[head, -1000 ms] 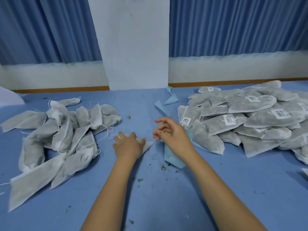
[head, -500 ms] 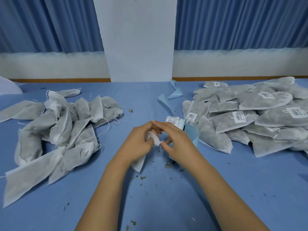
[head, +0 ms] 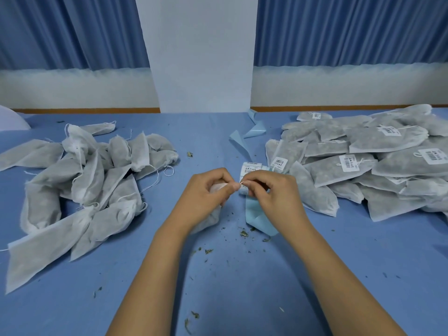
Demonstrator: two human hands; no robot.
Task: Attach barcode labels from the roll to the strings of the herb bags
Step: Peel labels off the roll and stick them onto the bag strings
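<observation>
My left hand (head: 206, 192) grips one white herb bag (head: 208, 218), whose body hangs below my palm over the table. My right hand (head: 271, 192) pinches the bag's thin white string (head: 241, 182) right at my left thumb tip. The label roll (head: 251, 169) with printed barcodes lies just behind my fingers, and its blue backing strip (head: 258, 217) trails toward me under my right hand. A heap of unlabelled bags (head: 80, 187) lies to the left. Bags carrying barcode labels (head: 363, 163) are piled on the right.
The blue table (head: 230, 287) is sprinkled with herb crumbs (head: 243, 232) near my wrists. Spent blue backing paper (head: 252, 132) curls at the far middle. A white pillar (head: 201, 54) and blue curtains stand behind the table. A white object (head: 11, 118) shows at the far left edge.
My left hand lifted a bag that it pressed on the table a second ago. Both hands came together in front of the label roll, and my right fingers now pinch the string.
</observation>
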